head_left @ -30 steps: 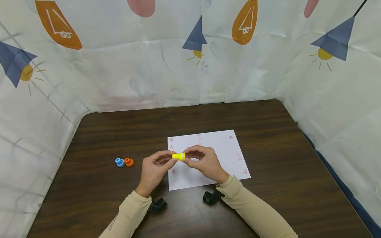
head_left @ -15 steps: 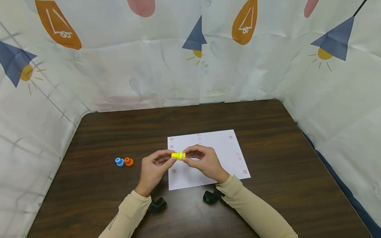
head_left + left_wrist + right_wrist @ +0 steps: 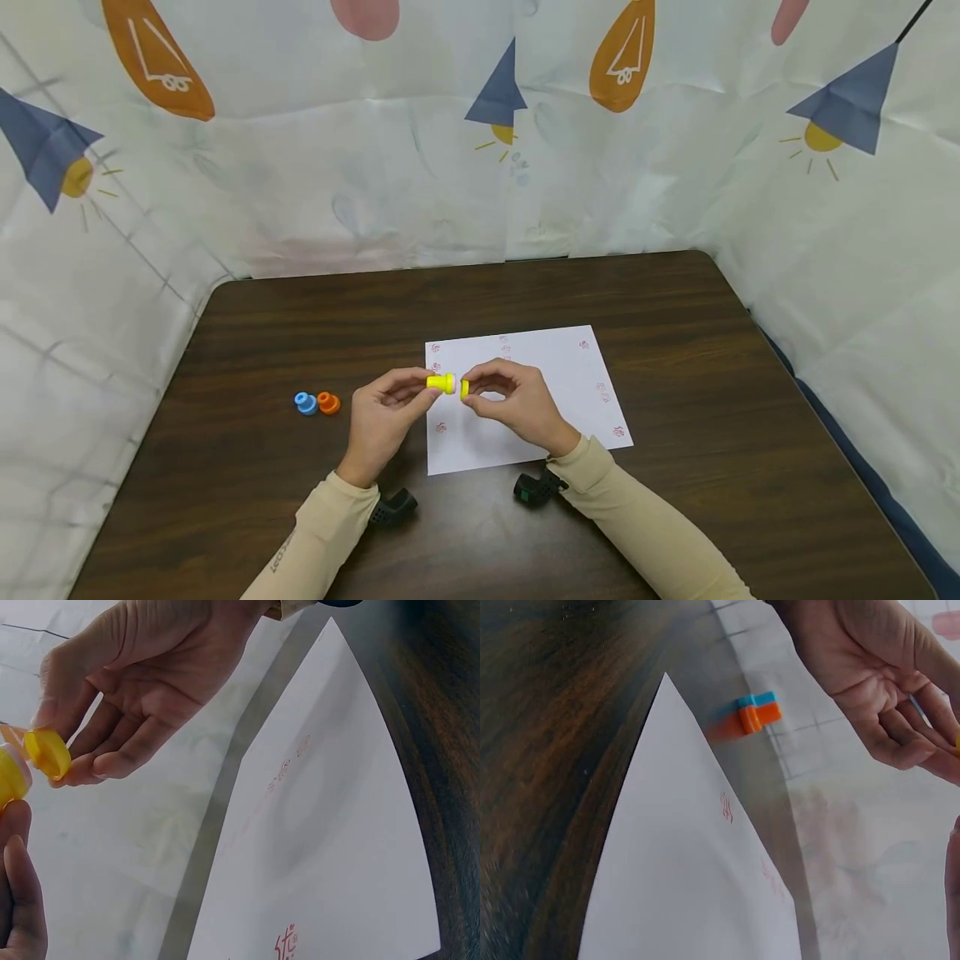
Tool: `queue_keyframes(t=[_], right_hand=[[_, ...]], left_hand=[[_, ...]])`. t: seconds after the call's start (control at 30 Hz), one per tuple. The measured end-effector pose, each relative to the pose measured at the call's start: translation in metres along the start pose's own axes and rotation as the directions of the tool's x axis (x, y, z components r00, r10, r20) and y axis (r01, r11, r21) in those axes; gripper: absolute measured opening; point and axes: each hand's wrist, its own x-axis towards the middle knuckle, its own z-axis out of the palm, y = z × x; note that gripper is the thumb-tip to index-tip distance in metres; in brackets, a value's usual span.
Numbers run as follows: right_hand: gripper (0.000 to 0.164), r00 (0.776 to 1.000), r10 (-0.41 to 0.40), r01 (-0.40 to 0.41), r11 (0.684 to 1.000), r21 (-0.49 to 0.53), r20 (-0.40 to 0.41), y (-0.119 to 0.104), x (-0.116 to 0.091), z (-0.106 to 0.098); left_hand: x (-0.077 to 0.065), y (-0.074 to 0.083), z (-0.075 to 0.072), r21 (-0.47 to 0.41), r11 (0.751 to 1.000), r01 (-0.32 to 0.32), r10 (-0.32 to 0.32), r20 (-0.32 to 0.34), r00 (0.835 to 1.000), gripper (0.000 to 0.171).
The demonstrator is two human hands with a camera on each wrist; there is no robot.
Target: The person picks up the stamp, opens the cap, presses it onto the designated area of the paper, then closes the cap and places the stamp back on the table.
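My left hand (image 3: 378, 425) pinches a small yellow stamp (image 3: 441, 383) between thumb and fingers, its pale end facing right. With thumb and fingertips my right hand (image 3: 521, 404) grips the stamp's yellow cap (image 3: 464, 389). A narrow gap separates stamp and cap. In the left wrist view the cap (image 3: 49, 754) is tilted beside the pale rim of the stamp (image 3: 10, 776). Both hands are over the left part of a white paper sheet (image 3: 525, 437) bearing several red stamped marks. Only a sliver of yellow shows at the right edge of the right wrist view.
A blue stamp (image 3: 305, 403) and an orange stamp (image 3: 328, 403) stand side by side left of the paper on the dark wooden table (image 3: 675, 333). Behind it hangs a white printed curtain (image 3: 300, 183). Both wrists wear black camera mounts.
The cap, joined to the yellow stamp in the earlier frames, is now apart from it in my right hand. Both hands have risen slightly in the view, which itself shifted a little.
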Motion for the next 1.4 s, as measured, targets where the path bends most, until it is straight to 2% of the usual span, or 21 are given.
queue_keyframes(t=[0.2, 0.47, 0.77, 0.97, 1.13, 1.4], right_hand=[[0.025, 1.000, -0.023, 0.023, 0.998, -0.058, 0.000, 0.000, -0.002, -0.005], [0.025, 0.999, -0.048, 0.048, 0.992, -0.119, -0.001, 0.000, -0.002, -0.014], [0.023, 0.999, -0.022, 0.017, 0.990, -0.139, -0.034, 0.003, -0.003, -0.024], [0.022, 0.999, -0.036, 0.031, 0.993, -0.118, -0.041, 0.004, -0.003, -0.031], [0.022, 0.998, -0.042, 0.035, 0.992, -0.117, -0.053, 0.006, -0.005, -0.034], [0.023, 0.997, -0.054, 0.048, 0.993, -0.112, -0.055, 0.008, -0.007, -0.036]], left_hand=[[-0.003, -0.002, -0.003, 0.019, 0.999, 0.043, -0.043, 0.008, 0.999, 0.027], [-0.004, -0.008, -0.008, 0.074, 0.995, 0.064, -0.068, 0.052, 0.996, 0.027], [-0.002, -0.014, -0.016, 0.179, 0.983, 0.034, -0.058, 0.129, 0.990, 0.025], [-0.002, -0.017, -0.020, 0.247, 0.969, -0.004, -0.036, 0.157, 0.987, 0.024], [-0.004, -0.020, -0.024, 0.294, 0.956, -0.011, -0.039, 0.161, 0.986, 0.024], [-0.011, -0.020, -0.030, 0.418, 0.908, -0.030, -0.061, 0.204, 0.977, 0.023]])
